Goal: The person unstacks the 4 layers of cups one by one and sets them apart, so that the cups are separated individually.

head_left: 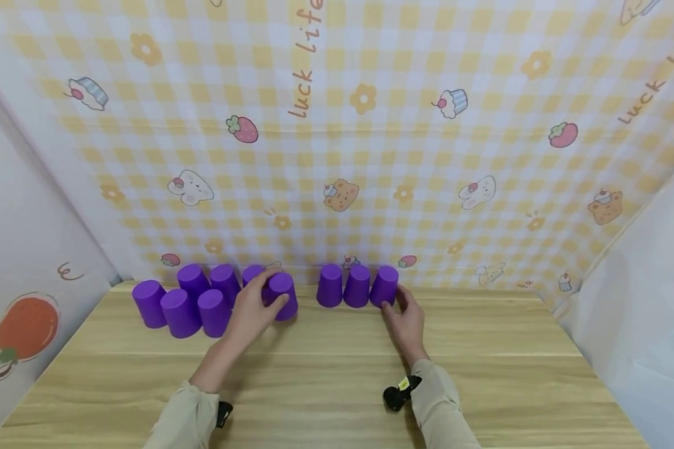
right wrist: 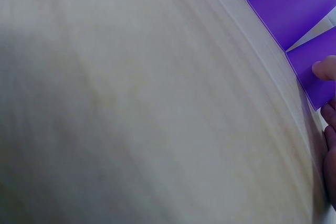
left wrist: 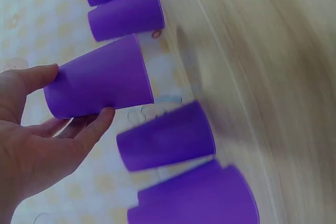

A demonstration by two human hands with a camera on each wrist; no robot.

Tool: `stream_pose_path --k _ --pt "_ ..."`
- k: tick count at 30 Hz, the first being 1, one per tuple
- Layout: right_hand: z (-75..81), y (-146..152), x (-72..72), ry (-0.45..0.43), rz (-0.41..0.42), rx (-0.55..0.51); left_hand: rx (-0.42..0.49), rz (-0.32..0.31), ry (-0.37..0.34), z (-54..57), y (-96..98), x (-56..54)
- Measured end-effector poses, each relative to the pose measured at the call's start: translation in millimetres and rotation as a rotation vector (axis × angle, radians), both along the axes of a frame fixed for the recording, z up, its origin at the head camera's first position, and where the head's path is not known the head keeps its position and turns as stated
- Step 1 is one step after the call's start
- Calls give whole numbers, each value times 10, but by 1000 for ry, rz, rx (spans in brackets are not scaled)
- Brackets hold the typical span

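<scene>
My left hand (head_left: 253,315) grips an upside-down purple cup (head_left: 283,299) between thumb and fingers. In the left wrist view this held cup (left wrist: 100,80) is apart from its neighbours and looks raised off the table. Three more purple cups stand mouth down in a row near the back wall, the middle one (head_left: 357,287) among them. On the rightmost cup (head_left: 384,288), my right hand (head_left: 409,318) has its thumb at the front and fingers at the right side. The right wrist view shows that thumb (right wrist: 324,68) against the cup's lower part; most of the hand is cut off.
Several purple cups (head_left: 181,315) stand mouth down at the left, in two rough rows, some partly hidden by my left hand. A wooden table (head_left: 326,380) runs up to a checked cloth backdrop (head_left: 337,156). White cloth walls (head_left: 646,299) close off the sides.
</scene>
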State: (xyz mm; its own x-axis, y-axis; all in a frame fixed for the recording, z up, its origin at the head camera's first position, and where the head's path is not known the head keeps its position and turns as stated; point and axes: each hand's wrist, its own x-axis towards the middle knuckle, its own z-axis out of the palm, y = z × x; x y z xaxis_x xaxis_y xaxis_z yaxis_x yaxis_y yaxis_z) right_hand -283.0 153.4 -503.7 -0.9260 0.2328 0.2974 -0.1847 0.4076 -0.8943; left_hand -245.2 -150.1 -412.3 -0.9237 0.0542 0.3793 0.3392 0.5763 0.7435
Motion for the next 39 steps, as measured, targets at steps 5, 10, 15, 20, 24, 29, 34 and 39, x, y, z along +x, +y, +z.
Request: stream_pose_path --k 5,10,15,20,24,29,34,39 --pt "-19 -10 -1 -2 1 15 -46 40 -11 31 -168 110" --pt "-5 4 5 -13 -7 20 -71 64 -43 50 -274 178" --pt "-5 8 -11 -11 0 13 -64 63 -78 0 -328 192" --pt "3 3 -20 -13 -6 10 -72 60 -87 -46 -331 170" --pt "5 6 -19 -5 -6 11 -103 86 -81 -58 -326 165" --pt "9 -1 -22 0 -7 12 -140 119 -75 -57 -360 210" --pt "12 0 -22 9 -6 16 -155 136 -61 -74 -395 245" --pt "17 2 -8 31 -14 39 -171 145 -42 -106 -405 249"
